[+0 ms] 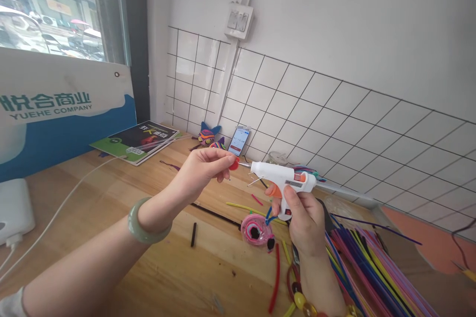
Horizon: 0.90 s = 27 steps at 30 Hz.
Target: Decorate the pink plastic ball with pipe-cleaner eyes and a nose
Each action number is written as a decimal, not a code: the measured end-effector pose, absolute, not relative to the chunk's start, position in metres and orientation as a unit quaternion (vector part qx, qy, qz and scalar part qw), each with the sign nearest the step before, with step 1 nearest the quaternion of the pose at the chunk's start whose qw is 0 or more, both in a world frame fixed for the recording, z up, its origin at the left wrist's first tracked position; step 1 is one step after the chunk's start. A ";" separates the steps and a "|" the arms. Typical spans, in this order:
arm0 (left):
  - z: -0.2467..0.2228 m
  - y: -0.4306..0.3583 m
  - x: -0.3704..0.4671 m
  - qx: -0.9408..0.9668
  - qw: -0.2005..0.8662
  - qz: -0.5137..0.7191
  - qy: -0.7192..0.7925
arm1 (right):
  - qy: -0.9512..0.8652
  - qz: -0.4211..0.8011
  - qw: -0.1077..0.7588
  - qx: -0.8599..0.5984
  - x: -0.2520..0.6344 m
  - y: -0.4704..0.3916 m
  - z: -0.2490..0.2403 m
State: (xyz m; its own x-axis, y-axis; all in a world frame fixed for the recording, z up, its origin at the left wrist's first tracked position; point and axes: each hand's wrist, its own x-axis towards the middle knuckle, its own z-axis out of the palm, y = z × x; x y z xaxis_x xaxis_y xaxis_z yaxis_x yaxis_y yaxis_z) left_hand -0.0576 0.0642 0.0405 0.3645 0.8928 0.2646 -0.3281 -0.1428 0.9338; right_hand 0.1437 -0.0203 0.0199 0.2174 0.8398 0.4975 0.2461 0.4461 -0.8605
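Note:
My left hand (213, 164), with a pale bangle (148, 223) on its wrist, pinches a small red piece (234, 163) between thumb and fingertips. My right hand (305, 213) is wrapped round the handle of a white glue gun (282, 178) with an orange trigger. The gun's metal nozzle points left and meets or nearly touches the red piece; the exact contact is too small to tell. Below the gun, a round pink coiled piece (256, 229) with a black centre lies on the wooden table (167, 267).
Colourful pipe cleaners (375, 267) lie at the right. A phone (238, 141) leans on the wall behind striped figures (208, 134). A magazine (143, 139) and white cable (70, 193) are at the left. Red scissors (292, 277) lie beside my right wrist.

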 end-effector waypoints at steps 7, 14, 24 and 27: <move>0.042 0.062 -0.057 0.568 0.604 0.499 0.252 | -0.578 0.245 0.627 -0.461 0.143 -0.020 0.020; 0.042 0.064 -0.056 0.567 0.609 0.494 0.252 | -0.583 0.241 0.631 -0.452 0.144 -0.020 0.021; 0.043 0.062 -0.057 0.577 0.603 0.485 0.260 | -0.593 0.228 0.623 -0.456 0.145 -0.021 0.022; 0.043 0.062 -0.057 0.581 0.600 0.485 0.260 | -0.596 0.232 0.620 -0.455 0.145 -0.022 0.024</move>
State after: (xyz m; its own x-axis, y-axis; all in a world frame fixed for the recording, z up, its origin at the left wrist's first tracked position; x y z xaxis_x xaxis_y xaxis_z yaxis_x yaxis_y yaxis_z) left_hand -0.0574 0.0621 0.0430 0.3936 0.8840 0.2521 -0.2806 -0.1456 0.9487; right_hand 0.1445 -0.0215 0.0237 0.1817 0.8293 0.5285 0.2546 0.4794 -0.8398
